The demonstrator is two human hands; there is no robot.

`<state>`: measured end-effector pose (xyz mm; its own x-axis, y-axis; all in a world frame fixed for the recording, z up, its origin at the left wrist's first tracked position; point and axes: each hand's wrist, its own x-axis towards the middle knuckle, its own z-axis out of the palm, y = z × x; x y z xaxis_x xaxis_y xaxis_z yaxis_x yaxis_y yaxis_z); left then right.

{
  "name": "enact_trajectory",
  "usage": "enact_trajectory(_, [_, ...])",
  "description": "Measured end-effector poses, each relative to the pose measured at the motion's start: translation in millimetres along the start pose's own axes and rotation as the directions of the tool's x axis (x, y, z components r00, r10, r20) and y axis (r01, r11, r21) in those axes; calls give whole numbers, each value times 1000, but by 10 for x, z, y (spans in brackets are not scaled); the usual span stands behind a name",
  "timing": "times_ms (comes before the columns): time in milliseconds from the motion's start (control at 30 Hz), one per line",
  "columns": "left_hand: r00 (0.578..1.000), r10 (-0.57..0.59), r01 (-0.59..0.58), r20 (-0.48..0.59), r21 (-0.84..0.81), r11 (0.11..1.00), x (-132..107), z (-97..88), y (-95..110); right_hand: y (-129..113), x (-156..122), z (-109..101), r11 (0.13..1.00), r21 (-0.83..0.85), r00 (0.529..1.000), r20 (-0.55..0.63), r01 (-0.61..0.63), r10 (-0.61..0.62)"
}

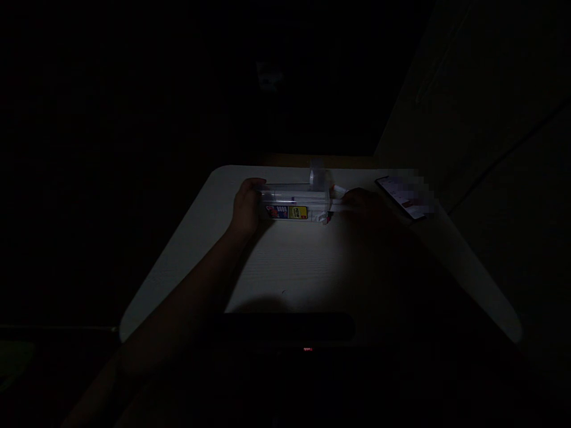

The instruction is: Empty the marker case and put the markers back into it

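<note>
A clear plastic box (292, 198) with a blue and yellow label lies on its side near the middle of the white table. My left hand (247, 208) is wrapped round its left end. At the right end, a clear flap (317, 172) stands up from the box. White pen-like sticks (339, 205) poke out of that end and reach my right hand (363, 202). Deep shadow covers most of my right hand, but its fingers look closed on the sticks. Their exact kind is too dark to make out.
The white table (285, 267) has rounded corners. A lit phone (404, 196) lies near its right edge, partly blurred. Past it, a dark cable (499, 163) runs along the wall. Everything beyond the table is nearly black.
</note>
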<state>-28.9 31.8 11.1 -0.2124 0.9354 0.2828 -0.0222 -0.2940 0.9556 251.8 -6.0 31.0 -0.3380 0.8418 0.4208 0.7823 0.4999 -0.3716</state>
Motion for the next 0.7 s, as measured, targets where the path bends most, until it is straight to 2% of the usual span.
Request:
enact_trajectory(100, [1000, 1, -1, -2, -1, 1000, 3, 0, -6, -48, -3, -6, 998, -55, 1000, -9, 14, -15])
enact_trajectory(233, [1000, -19, 19, -18, 5, 1000, 13, -14, -27, -111, 4, 81, 991, -84, 994, 39, 105, -102])
enact_trajectory(333, [999, 32, -32, -5, 31, 999, 23, -40, -55, -122, -10, 104, 991, -84, 993, 74, 103, -97])
enact_trajectory(500, [998, 67, -68, 21, 26, 997, 33, -51, -69, -127, -52, 0, 996, -80, 988, 142, -45, 56])
enact_trajectory(600, [998, 69, -69, -8, 18, 997, 41, -26, -52, -96, -58, -96, 977, -142, 956, 225, -160, 190])
enact_trajectory(700, [997, 56, -55, -50, 28, 998, 35, -2, -30, -35, -53, -171, 958, -198, 915, 306, -208, 262])
